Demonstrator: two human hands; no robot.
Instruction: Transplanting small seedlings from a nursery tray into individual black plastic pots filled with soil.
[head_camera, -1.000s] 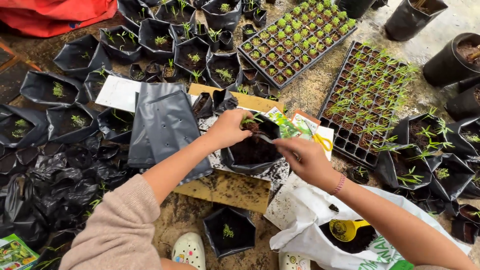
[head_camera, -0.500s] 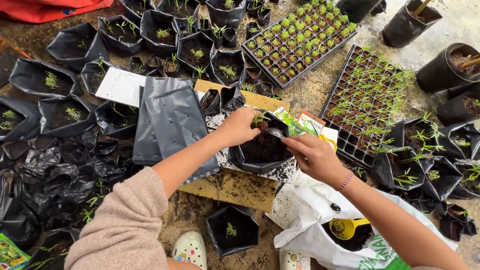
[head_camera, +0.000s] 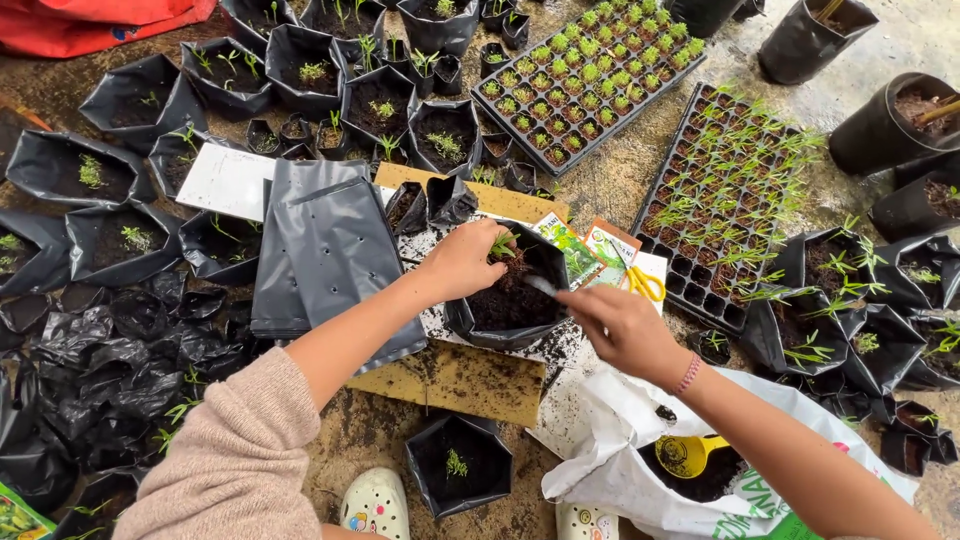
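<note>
The left hand (head_camera: 462, 260) pinches a small green seedling (head_camera: 502, 244) upright at the rim of a black grow bag (head_camera: 505, 300) half full of dark soil, which sits on a board on the ground. The right hand (head_camera: 625, 325), its grip pressed together around a thin metal tool (head_camera: 540, 285), pokes the tip into the soil just beside the seedling. Yellow-handled scissors (head_camera: 646, 284) lie near, beside a seedling tray (head_camera: 725, 200)

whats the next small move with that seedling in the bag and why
Probably push soil around the stem with the tool. The left hand holds the seedling upright at the edge of the black grow bag, while the right hand points a small tool into the loose soil beside it.
</note>
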